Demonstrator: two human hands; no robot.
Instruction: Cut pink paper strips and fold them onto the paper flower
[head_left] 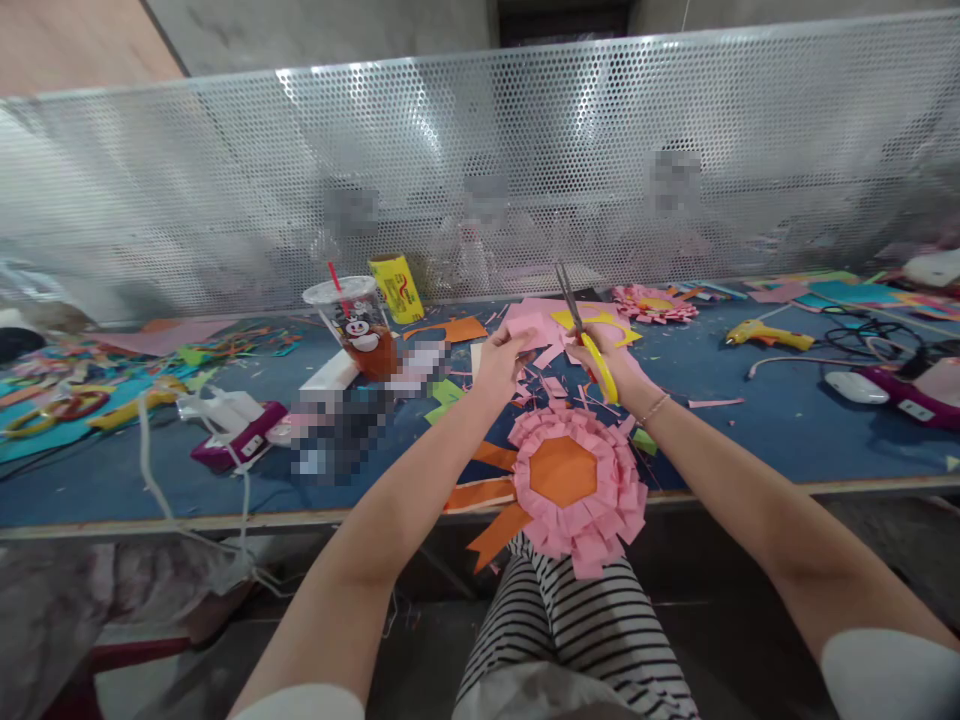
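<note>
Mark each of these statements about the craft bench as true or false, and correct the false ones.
1. The right hand holds yellow-handled scissors. True.
2. The left hand holds a glue gun. False: it holds a piece of pink paper; the glue gun lies on the bench to the right.
3. The pink paper flower at the bench edge has an orange centre. True.
4. The cup lies tipped over. False: it stands upright with a red straw in it.
5. A perforated metal screen stands behind the bench. True.
</note>
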